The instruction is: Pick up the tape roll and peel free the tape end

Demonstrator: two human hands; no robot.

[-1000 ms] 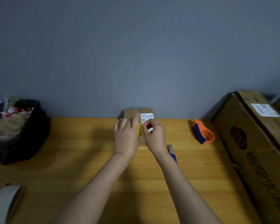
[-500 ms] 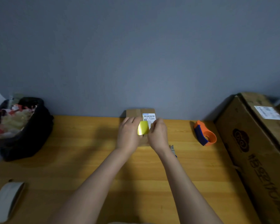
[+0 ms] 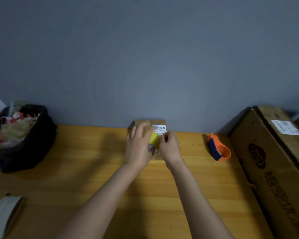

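Observation:
A small brown cardboard box [image 3: 141, 123] with a white barcode label [image 3: 160, 129] stands at the far edge of the wooden table [image 3: 76, 169], against the wall. My left hand [image 3: 138, 147] holds a yellow roll of tape [image 3: 154, 139] in front of the box, fingers curled round it. My right hand [image 3: 169, 147] pinches the roll's right edge, just below the label. The lower part of the box is hidden behind both hands.
An orange and blue tape dispenser [image 3: 217, 148] lies to the right. A large cardboard carton [image 3: 274, 169] fills the right side. A black bin of scraps [image 3: 19, 135] stands at far left. A pale tape roll [image 3: 2, 216] sits at the near left corner.
The yellow roll has turned and dropped slightly between my hands, showing more of its side. My hands have shifted a little toward me; the label is more exposed.

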